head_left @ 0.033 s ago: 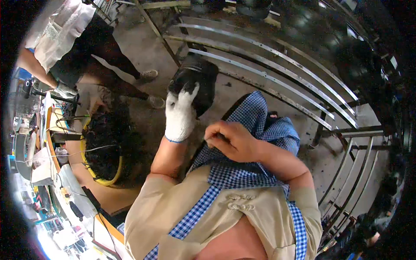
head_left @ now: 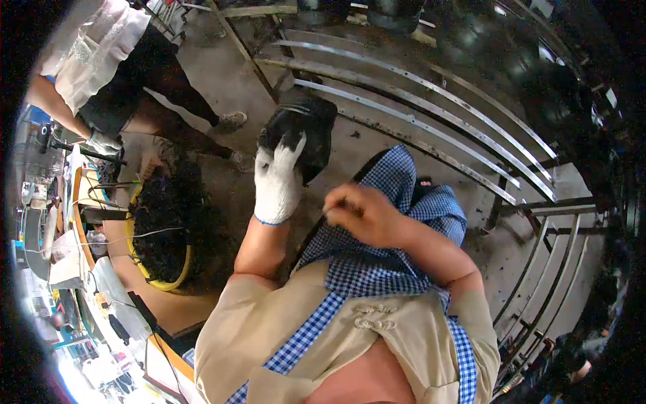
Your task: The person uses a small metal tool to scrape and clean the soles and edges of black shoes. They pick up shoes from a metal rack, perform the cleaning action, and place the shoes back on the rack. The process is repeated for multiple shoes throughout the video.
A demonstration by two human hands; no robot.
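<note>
My left hand (head_left: 278,180), in a white knit glove with a blue cuff edge, is closed round a black article (head_left: 316,138). The article is dark and bulky, with thin grey lines near its far end; its exact kind does not show. White fingers reach over its near side, and dark patches cover some of the fingertips. Bare and a little blurred, my right hand (head_left: 360,212) is apart from the article, to its near right, above my blue-and-white checked apron (head_left: 383,178). Its fingers curl in toward the thumb, and whatever they hold, if anything, is hidden.
A metal rack of long bars (head_left: 410,121) runs across the far right. To the left is a bin (head_left: 165,229) with a yellow rim and dark contents, next to a cluttered bench (head_left: 97,269) with cables. Another person (head_left: 108,81) stands at the far left.
My right hand has shifted slightly to the right and its fingers have turned a little. The black article and my left hand have moved slightly left.
</note>
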